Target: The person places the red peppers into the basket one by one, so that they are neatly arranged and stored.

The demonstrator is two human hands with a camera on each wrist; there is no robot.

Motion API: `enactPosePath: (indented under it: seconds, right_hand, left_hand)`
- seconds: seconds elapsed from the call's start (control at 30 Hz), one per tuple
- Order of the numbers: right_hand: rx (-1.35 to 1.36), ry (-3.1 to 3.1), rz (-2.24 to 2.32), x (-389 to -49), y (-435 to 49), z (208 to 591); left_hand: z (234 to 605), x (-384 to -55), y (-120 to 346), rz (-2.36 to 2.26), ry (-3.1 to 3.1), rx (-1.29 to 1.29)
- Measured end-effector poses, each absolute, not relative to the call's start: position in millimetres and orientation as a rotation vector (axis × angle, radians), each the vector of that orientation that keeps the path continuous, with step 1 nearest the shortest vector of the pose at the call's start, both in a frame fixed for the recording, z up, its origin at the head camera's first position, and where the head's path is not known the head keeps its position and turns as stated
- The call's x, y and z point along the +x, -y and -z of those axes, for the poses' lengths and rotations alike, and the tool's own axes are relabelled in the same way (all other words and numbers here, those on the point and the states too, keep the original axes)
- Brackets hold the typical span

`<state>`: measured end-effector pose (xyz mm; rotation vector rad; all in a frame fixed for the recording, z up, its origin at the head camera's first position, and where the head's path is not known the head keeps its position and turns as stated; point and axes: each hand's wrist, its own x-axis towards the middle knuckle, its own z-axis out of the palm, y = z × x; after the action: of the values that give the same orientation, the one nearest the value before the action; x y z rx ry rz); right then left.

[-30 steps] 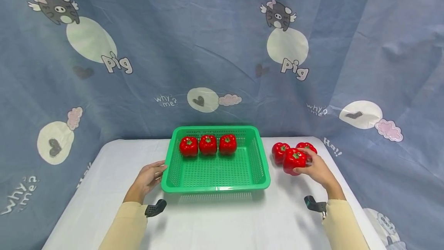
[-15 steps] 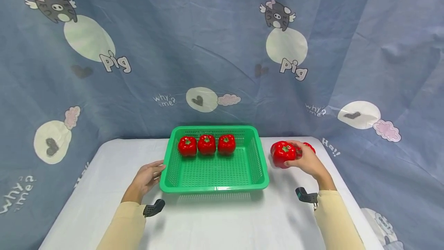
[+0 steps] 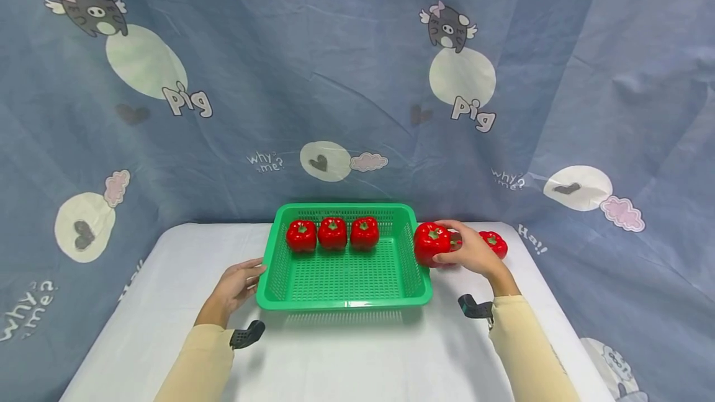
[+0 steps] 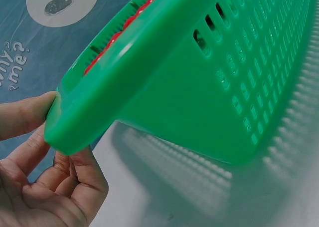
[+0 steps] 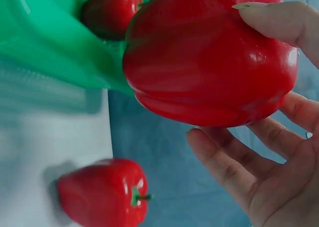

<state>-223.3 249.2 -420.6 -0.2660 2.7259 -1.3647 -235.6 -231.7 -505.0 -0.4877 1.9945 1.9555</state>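
My right hand grips a red bell pepper at the green basket's right rim, in the head view. In the right wrist view the thumb lies on one side of this pepper and the fingers on the other, off the table. My left hand holds the left rim of the basket. The left wrist view shows thumb and fingers pinching the rim's corner. Three red bell peppers stand in a row along the basket's back.
Another red bell pepper stands on the white table to the right. One more is partly hidden behind my right hand. A blue patterned cloth hangs behind the table.
My right hand has carried the red bell pepper left, from the table's right side to the basket's right rim. The left hand has stayed on the basket.
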Motion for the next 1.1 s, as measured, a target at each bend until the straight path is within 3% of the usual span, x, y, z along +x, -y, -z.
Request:
enactPosePath:
  seconds: [1.1]
  right_hand:
    - [-0.382,-2.487,1.486,-266,-168,429]
  left_hand:
    - [505,-236,233,-1.961,-1.988,-0.486]
